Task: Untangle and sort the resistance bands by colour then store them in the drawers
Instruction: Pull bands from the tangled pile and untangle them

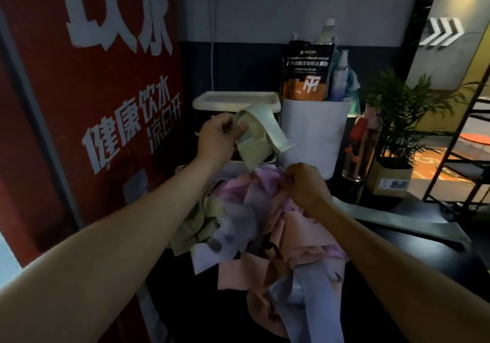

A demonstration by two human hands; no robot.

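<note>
Currently:
- left hand (pixel 217 136) is raised above the pile, fingers curled and pinching a pale green band (pixel 261 133); the band hangs folded in loops from the fingers, in front of the white drawer unit (pixel 236 101).
- right hand (pixel 305 186) is lower, fingers pinching a pink band (pixel 262 183) at the top of the pile.
- pile of tangled bands (pixel 265 236) sits on the dark counter (pixel 397 250) between both forearms: pink, peach, lilac/blue-grey and olive-green strips, overlapping and knotted; can't tell how many.
- one grey band (pixel 403 220) lies flat on the counter to the right of the pile, apart from it.
- drawer unit stands at the back against the wall; whether its drawers are pulled out is hidden by the left hand and the green band.
- white bin (pixel 313 136) just right of the drawer unit, holding a black-and-orange pouch (pixel 305 72) and spray bottles (pixel 340 75).
- potted plant (pixel 397 120) further right; red panel (pixel 92 104) with white lettering on the left.
</note>
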